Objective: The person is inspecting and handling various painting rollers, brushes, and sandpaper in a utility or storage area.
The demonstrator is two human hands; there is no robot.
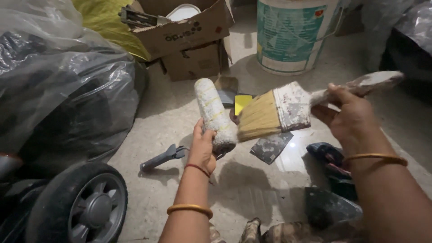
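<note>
Head view: my left hand [202,150] is closed around the paint roller [215,114], held upright above the floor [180,112]. My right hand [346,114] grips the wide brush [279,111], bristles touching the roller. I think the roller can slip if I brush hard.

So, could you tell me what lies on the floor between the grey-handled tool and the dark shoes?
In the head view, a paint-spattered flat scraper blade lies on the pale floor between the grey-handled tool and dark shoes.

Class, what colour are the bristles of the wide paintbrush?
Pale straw-yellow bristles, best seen in the head view; the paintbrush is in the right hand.
</note>
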